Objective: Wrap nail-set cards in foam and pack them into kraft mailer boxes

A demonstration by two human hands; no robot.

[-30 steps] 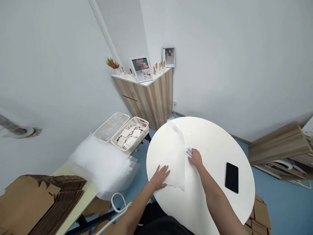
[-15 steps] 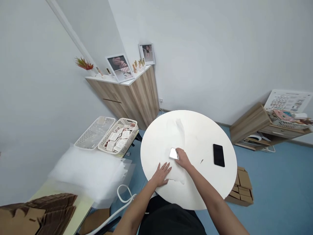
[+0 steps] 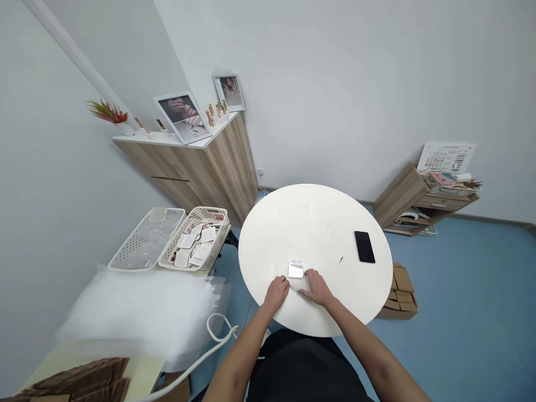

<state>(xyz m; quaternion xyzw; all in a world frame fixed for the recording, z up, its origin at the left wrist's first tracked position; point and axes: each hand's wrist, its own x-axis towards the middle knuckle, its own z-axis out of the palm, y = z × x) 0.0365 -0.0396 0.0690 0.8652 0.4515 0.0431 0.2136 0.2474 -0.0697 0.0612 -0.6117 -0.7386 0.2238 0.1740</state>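
Note:
A small shiny square case [image 3: 296, 268] lies on a thin white wrapping sheet [image 3: 298, 284] on the round white table [image 3: 330, 209]. My left hand [image 3: 277, 292] is closed at the near left of the case, fingers curled on the sheet's near edge. Just right of the case, my right hand [image 3: 317, 287] pinches the sheet's edge between thumb and fingers. Between the hands, that edge is raised close to the case. The sheet's far outline barely shows against the table.
A black phone [image 3: 364, 247] lies on the table's right side. At left, a basket of cards [image 3: 224, 230], a basket of clear packs [image 3: 121, 258] and stacked white sheets [image 3: 146, 312] share a side table. A white cable [image 3: 196, 362] runs beside me. A cardboard box [image 3: 397, 314] is on the floor.
My right hand has let go of the case, which now lies on the sheet. Both hands have moved to the sheet's near edge and raised it. The view has shifted right.

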